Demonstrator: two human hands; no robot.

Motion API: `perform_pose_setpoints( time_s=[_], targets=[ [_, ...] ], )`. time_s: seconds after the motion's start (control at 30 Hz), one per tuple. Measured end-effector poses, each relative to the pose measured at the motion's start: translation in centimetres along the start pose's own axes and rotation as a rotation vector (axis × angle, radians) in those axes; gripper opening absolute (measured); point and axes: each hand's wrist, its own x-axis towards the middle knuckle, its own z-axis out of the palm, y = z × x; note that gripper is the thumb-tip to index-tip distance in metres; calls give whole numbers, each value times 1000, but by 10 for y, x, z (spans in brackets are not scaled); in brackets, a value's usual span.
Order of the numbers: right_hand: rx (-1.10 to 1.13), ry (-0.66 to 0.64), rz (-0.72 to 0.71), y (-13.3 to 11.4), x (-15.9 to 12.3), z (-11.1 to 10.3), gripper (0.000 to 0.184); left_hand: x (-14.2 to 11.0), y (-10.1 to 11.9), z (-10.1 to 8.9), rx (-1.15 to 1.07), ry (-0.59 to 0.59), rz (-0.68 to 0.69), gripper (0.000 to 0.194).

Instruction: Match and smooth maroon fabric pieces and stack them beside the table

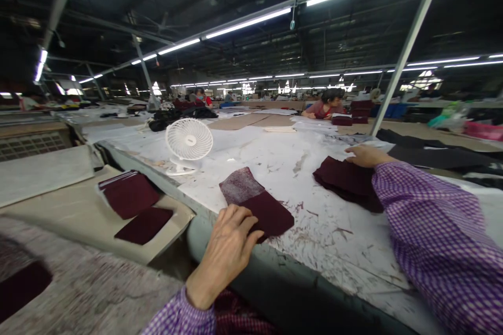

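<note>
A maroon fabric piece (271, 212) lies near the front edge of the white-covered table, with a speckled, paler fabric section (241, 186) at its far end. My left hand (230, 243) is closed at the near left edge of this piece, fingers curled and thumb close to the forefinger. To the right rests a pile of dark maroon fabric pieces (346, 180), its layers uneven. Over the pile's far right edge, my right hand (367, 156) has fingers and thumb drawn together on the cloth. The right sleeve hides part of the pile.
A white clip fan (189, 140) stands on the table, left of centre. Lower left, more maroon pieces (129, 193) lie on a beige board (70, 209). A metal post (408, 47) rises at the right, near dark cloth (440, 154). A co-worker (326, 107) sits across the table.
</note>
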Motion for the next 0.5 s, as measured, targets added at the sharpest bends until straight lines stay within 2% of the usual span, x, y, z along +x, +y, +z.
perform_pose_setpoints(
  time_s=[0.07, 0.17, 0.23, 0.3, 0.33, 0.4, 0.5],
  targets=[
    [12, 4, -39, -14, -3, 1, 38, 3, 6, 6, -56, -26, -1, 18],
    [115, -92, -280, -62, -24, -8, 35, 6, 9, 14, -134, -10, -65, 20],
    [287, -303, -601, -102, -47, -14, 36, 6, 6, 18, -232, 60, -174, 19],
    [351, -511, -807, -141, -72, -14, 39, 5, 1, 19, -347, 118, -278, 18],
    [365, -567, -893, -158, -83, -11, 43, 5, -2, 18, -393, 131, -314, 18],
    [346, -492, -1019, -182, -99, -3, 44, 4, -5, 16, -440, 143, -348, 21],
    [226, -273, -1104, -199, -107, 13, 18, 7, -2, 11, -441, 126, -352, 24]
  ],
)
